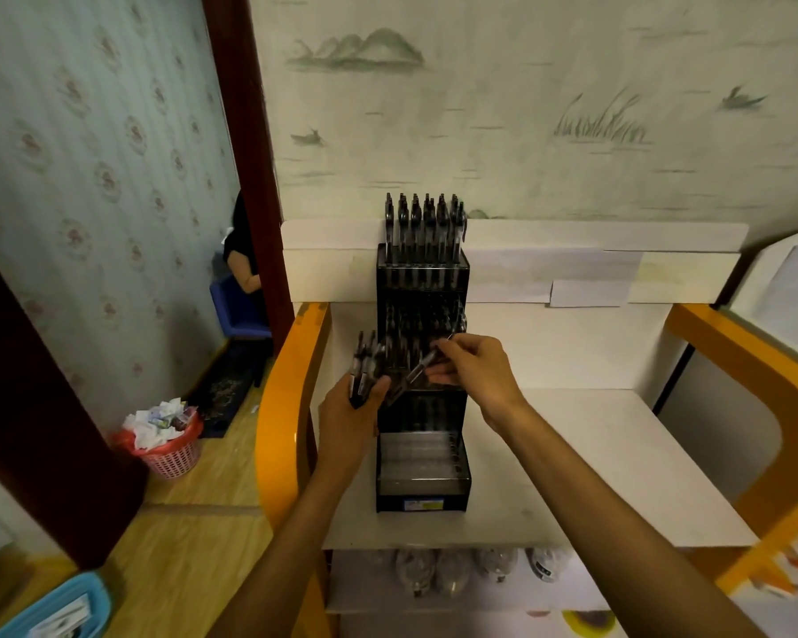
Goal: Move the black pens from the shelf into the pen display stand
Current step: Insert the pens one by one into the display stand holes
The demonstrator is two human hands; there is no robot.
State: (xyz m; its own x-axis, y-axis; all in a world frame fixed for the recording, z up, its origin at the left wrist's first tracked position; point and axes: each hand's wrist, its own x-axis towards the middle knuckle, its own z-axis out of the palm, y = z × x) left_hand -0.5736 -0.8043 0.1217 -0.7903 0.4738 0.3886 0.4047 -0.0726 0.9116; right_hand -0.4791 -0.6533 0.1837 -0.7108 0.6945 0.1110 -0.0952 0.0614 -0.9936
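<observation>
A black tiered pen display stand (422, 492) sits on the white shelf top (595, 462). Its top tier holds several black pens (422, 223) upright, its middle tier holds more, and its lowest front tier shows open slots. My left hand (349, 414) grips a bundle of several black pens (364, 361) just left of the stand. My right hand (473, 368) pinches a single black pen (418, 370), tilted, over the middle tier.
Orange curved side rails (291, 407) (756, 384) frame the shelf. A lower shelf holds bagged items (452, 573). On the floor to the left stand a pink waste basket (169, 448) and a blue tray (56, 610). A seated person (240, 255) shows behind the doorway.
</observation>
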